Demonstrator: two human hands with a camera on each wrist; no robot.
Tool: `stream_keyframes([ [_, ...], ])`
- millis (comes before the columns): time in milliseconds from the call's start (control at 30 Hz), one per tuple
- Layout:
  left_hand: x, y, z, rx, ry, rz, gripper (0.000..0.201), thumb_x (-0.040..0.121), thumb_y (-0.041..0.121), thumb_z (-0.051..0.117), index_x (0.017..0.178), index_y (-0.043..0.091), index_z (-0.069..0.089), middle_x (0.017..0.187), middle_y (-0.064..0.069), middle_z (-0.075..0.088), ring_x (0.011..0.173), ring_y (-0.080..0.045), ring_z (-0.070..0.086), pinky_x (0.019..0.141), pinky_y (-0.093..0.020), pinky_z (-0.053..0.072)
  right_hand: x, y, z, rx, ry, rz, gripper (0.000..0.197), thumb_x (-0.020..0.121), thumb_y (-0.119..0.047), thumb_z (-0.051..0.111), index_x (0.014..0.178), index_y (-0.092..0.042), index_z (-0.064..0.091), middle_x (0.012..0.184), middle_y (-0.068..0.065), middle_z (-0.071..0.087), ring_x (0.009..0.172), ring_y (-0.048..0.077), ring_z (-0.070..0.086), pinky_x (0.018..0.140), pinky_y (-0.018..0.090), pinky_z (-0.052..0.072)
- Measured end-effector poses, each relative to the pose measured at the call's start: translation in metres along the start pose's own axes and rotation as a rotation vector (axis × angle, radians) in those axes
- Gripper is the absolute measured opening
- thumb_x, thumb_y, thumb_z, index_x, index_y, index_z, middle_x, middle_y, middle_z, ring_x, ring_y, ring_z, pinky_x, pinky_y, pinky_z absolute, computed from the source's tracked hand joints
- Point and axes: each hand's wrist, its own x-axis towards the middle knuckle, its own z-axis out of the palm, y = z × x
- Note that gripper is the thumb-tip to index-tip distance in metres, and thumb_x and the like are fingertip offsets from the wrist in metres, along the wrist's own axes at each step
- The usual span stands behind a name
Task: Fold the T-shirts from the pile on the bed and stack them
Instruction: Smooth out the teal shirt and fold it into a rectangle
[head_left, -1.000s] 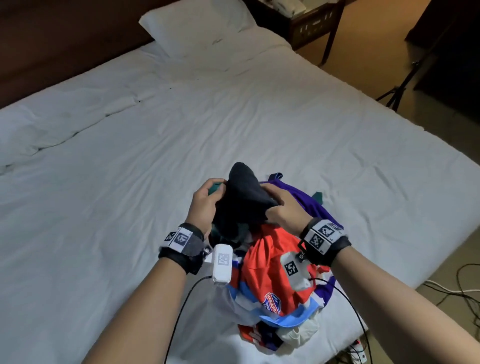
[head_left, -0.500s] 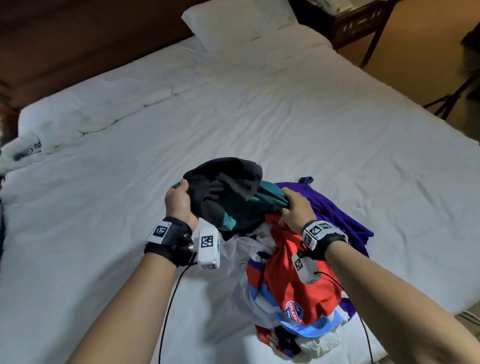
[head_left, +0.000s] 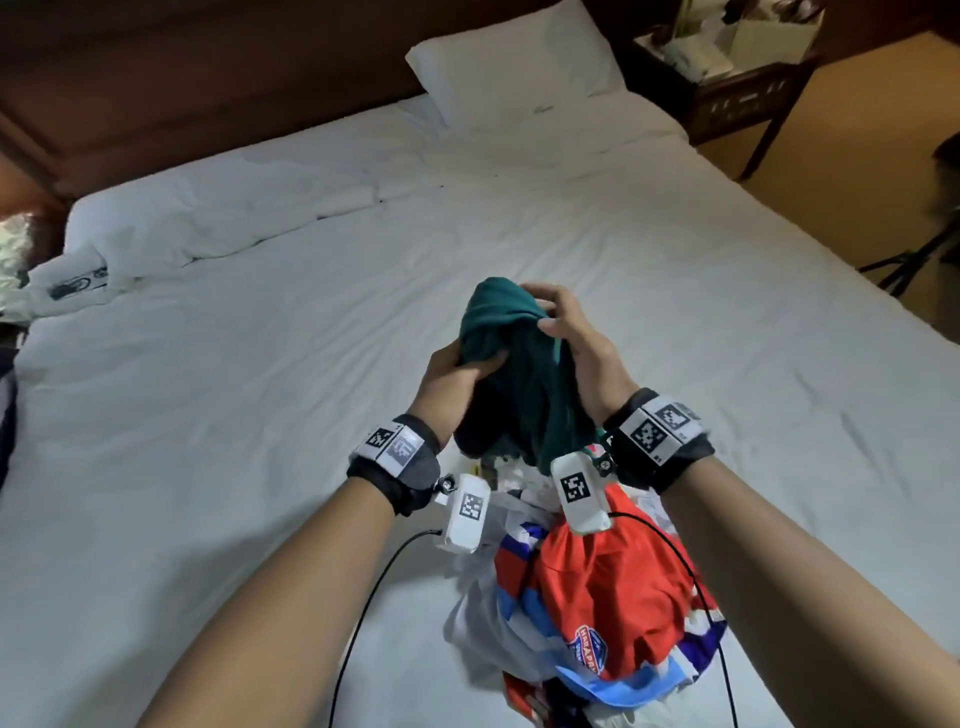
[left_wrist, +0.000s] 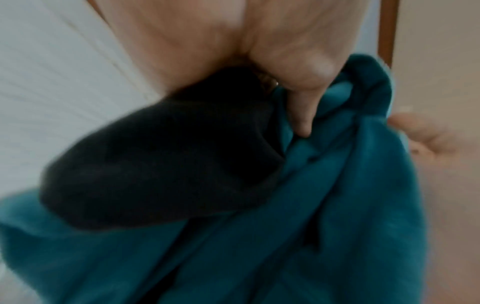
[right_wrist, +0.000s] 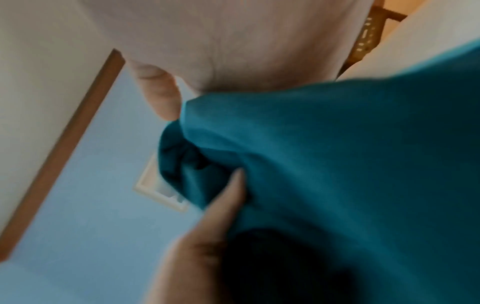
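Note:
A teal T-shirt with a dark part (head_left: 514, 374) hangs bunched between both hands, lifted above the pile. My left hand (head_left: 457, 374) grips its left side, fingers dug into the cloth; the left wrist view shows the teal cloth (left_wrist: 324, 205) and a dark fold (left_wrist: 161, 164) under my thumb. My right hand (head_left: 566, 332) holds the top right of the bunch, and the right wrist view shows its fingers on the teal cloth (right_wrist: 337, 154). The pile (head_left: 597, 597) of coloured shirts, orange, blue and white, lies on the white bed (head_left: 260, 389) below my wrists.
A white pillow (head_left: 514, 57) lies at the head of the bed, a rumpled duvet (head_left: 218, 218) at the back left. A wooden nightstand (head_left: 737, 88) stands at the back right, a tripod leg (head_left: 904, 260) on the floor at the right. Cables run from the wrist cameras.
Both hands have raised the dark and teal shirt off the pile and drawn closer together. The teal side now shows on top where the dark cloth was.

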Motion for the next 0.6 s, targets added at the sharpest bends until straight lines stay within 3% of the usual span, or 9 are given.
stream_keyframes([
  [67, -0.009, 0.008, -0.019, -0.241, 0.02, -0.052, 0.028, 0.096, 0.017, 0.066, 0.121, 0.004, 0.07, 0.117, -0.016, 0.074, 0.11, -0.033, 0.07, 0.097, -0.043, 0.056, -0.005, 0.029, 0.004, -0.182, 0.001, 0.026, 0.057, 0.09, -0.065, 0.058, 0.14, -0.04, 0.047, 0.144, -0.002, 0.054, 0.134, 0.016, 0.052, 0.115, 0.05, 0.038],
  [133, -0.02, 0.016, -0.04, -0.413, 0.08, -0.097, 0.036, 0.097, 0.022, 0.062, 0.125, 0.0, 0.067, 0.12, -0.021, 0.072, 0.113, -0.037, 0.069, 0.098, -0.048, 0.056, -0.02, 0.063, 0.022, -0.292, -0.06, 0.115, 0.065, 0.084, -0.075, 0.063, 0.14, -0.05, 0.043, 0.138, -0.011, 0.061, 0.13, 0.013, 0.057, 0.113, 0.05, 0.042],
  [233, -0.043, 0.013, -0.083, -0.379, 0.237, -0.064, 0.029, 0.1, 0.023, 0.061, 0.119, 0.003, 0.07, 0.113, -0.019, 0.075, 0.105, -0.034, 0.073, 0.088, -0.045, 0.06, -0.042, 0.098, 0.07, -0.282, -0.129, 0.153, 0.06, 0.084, -0.073, 0.063, 0.135, -0.045, 0.05, 0.127, -0.014, 0.068, 0.119, 0.009, 0.064, 0.106, 0.046, 0.05],
  [300, -0.066, 0.001, -0.121, -0.244, 0.286, 0.006, 0.025, 0.097, 0.018, 0.067, 0.119, 0.006, 0.069, 0.112, -0.017, 0.075, 0.105, -0.033, 0.073, 0.09, -0.045, 0.059, -0.054, 0.113, 0.103, -0.265, -0.127, 0.161, 0.057, 0.088, -0.072, 0.058, 0.135, -0.041, 0.052, 0.128, -0.014, 0.067, 0.119, 0.008, 0.064, 0.106, 0.044, 0.049],
  [367, -0.102, -0.016, -0.169, -0.022, 0.289, 0.045, 0.037, 0.091, 0.011, 0.075, 0.126, 0.011, 0.064, 0.115, -0.01, 0.076, 0.107, -0.027, 0.073, 0.093, -0.041, 0.058, -0.066, 0.129, 0.136, -0.277, -0.169, 0.193, 0.048, 0.097, -0.061, 0.054, 0.137, -0.034, 0.052, 0.128, -0.014, 0.067, 0.119, 0.007, 0.063, 0.106, 0.04, 0.048],
  [433, -0.138, -0.041, -0.218, 0.162, 0.266, -0.014, 0.063, 0.08, 0.004, 0.084, 0.135, 0.022, 0.059, 0.122, -0.001, 0.073, 0.11, -0.019, 0.071, 0.094, -0.034, 0.056, -0.082, 0.145, 0.16, -0.407, -0.2, 0.228, 0.038, 0.103, -0.053, 0.048, 0.129, -0.026, 0.055, 0.121, -0.006, 0.069, 0.112, 0.014, 0.064, 0.101, 0.04, 0.049],
  [500, -0.173, -0.069, -0.261, 0.35, 0.269, -0.108, 0.078, 0.067, 0.009, 0.089, 0.134, 0.036, 0.059, 0.13, 0.001, 0.067, 0.115, -0.019, 0.067, 0.1, -0.037, 0.054, -0.092, 0.161, 0.175, -0.642, -0.219, 0.271, 0.033, 0.107, -0.046, 0.041, 0.11, -0.016, 0.053, 0.103, 0.004, 0.067, 0.101, 0.028, 0.063, 0.086, 0.039, 0.046],
  [533, -0.189, -0.084, -0.279, 0.443, 0.301, -0.142, 0.074, 0.065, 0.011, 0.086, 0.128, 0.041, 0.061, 0.128, 0.001, 0.066, 0.114, -0.019, 0.066, 0.103, -0.041, 0.053, -0.095, 0.171, 0.177, -0.763, -0.203, 0.307, 0.031, 0.108, -0.042, 0.04, 0.102, -0.014, 0.051, 0.097, 0.008, 0.065, 0.098, 0.03, 0.062, 0.08, 0.037, 0.043],
  [600, -0.216, -0.11, -0.309, 0.507, 0.414, -0.147, 0.059, 0.073, 0.002, 0.079, 0.114, 0.041, 0.065, 0.117, 0.003, 0.07, 0.108, -0.016, 0.067, 0.106, -0.042, 0.051, -0.1, 0.193, 0.177, -0.945, -0.174, 0.394, 0.029, 0.108, -0.035, 0.041, 0.102, -0.01, 0.054, 0.101, 0.016, 0.064, 0.102, 0.034, 0.061, 0.083, 0.038, 0.044],
])
